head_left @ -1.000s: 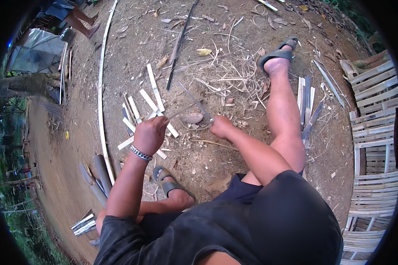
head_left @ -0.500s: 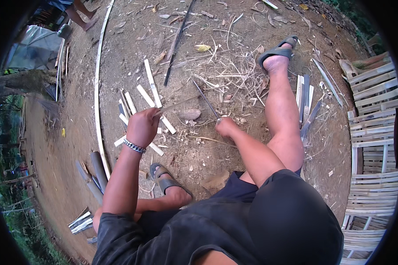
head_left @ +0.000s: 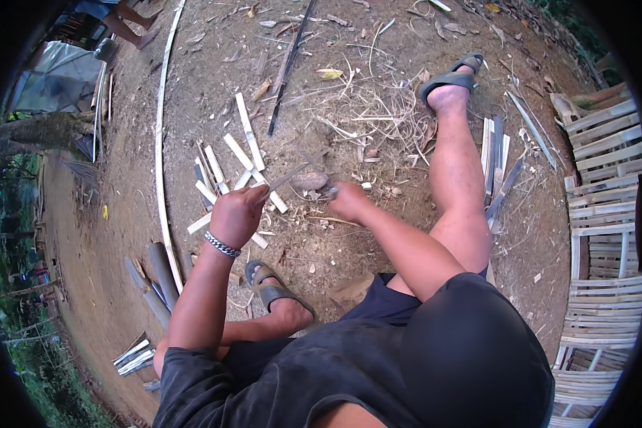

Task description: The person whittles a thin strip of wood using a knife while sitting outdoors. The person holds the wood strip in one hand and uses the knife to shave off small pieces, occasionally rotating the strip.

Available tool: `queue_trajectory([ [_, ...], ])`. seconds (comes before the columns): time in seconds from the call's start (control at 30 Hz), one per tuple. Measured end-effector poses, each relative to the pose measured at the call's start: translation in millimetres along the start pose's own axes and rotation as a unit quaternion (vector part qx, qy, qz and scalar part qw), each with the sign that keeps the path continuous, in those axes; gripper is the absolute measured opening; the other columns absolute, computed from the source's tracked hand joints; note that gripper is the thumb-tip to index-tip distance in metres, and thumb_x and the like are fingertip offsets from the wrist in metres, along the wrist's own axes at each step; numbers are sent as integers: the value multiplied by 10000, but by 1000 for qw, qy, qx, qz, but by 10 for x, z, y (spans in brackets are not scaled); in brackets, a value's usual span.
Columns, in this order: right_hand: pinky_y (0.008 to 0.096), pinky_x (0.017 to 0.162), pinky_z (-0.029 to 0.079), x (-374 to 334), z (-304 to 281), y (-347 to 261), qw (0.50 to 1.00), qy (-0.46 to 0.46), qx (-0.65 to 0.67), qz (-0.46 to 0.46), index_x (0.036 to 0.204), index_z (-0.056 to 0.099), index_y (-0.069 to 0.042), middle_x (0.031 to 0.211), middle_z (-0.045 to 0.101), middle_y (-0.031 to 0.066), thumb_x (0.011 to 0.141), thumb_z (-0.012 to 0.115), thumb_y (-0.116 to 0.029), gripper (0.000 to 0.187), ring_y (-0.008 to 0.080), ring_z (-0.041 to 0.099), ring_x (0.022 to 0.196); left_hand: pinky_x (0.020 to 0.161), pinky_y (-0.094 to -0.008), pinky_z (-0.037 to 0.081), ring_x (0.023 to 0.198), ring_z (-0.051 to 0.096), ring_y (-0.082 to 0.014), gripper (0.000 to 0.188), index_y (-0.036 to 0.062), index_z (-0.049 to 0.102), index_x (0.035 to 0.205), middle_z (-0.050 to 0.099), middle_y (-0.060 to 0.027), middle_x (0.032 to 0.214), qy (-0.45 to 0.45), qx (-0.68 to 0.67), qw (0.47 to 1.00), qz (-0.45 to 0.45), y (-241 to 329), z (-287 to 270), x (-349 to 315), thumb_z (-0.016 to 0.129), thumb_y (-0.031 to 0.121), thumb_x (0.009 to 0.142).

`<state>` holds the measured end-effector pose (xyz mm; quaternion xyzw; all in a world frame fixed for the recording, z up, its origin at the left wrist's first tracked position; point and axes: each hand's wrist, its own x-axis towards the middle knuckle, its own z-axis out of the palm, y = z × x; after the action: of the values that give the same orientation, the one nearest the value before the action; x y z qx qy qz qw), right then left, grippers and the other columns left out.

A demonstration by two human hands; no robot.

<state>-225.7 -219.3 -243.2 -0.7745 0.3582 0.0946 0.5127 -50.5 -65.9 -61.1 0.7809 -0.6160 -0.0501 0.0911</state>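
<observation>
My left hand [head_left: 237,215], with a chain bracelet at the wrist, is closed round the end of a thin bamboo strip [head_left: 287,175]. The strip points up and to the right over the ground. My right hand [head_left: 351,202] grips a knife [head_left: 331,190] close to the strip. Its blade is smeared by motion, so I cannot tell whether it touches the strip. Beyond my left hand, several short split bamboo pieces [head_left: 245,128] lie crossed on the dirt.
Curly shavings [head_left: 378,118] cover the ground ahead. A long pale pole [head_left: 158,135] runs along the left, and a dark strip [head_left: 287,78] lies at the far middle. More slats [head_left: 493,153] sit beside my right leg. A slatted bamboo bench [head_left: 603,214] stands right. Another person's legs [head_left: 121,21] show far left.
My right hand with the knife has moved left, toward my left hand. The knife's blade, clear before, is now blurred. My left hand has shifted slightly down and right, still holding the strip.
</observation>
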Motion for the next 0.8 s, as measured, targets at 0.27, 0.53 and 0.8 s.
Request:
queue_trajectory([
  [0.27,438,748,531,-24,95,-23,999,17,-18,-28,958,653,-59,875,692,179,818,628,-174,183,330,676,820,624,-404,555,681,682,-339,142,57,730,985,697,-173,790,29,-44,997,-51,-146,60,-48,683,115,865],
  [0.53,437,793,540,251,51,403,994,0,-71,85,1000,694,-16,978,707,203,850,618,-197,247,349,689,888,627,-385,540,661,694,-311,156,28,723,981,684,-164,722,23,-87,989,-115,-150,118,-12,658,125,877],
  [0.8,435,798,540,-254,-92,-556,999,-12,8,-51,1072,658,-30,991,699,201,842,615,-167,271,345,683,893,595,-366,528,612,685,-272,169,26,718,990,673,-127,671,30,-64,990,-125,-60,62,-7,625,140,909],
])
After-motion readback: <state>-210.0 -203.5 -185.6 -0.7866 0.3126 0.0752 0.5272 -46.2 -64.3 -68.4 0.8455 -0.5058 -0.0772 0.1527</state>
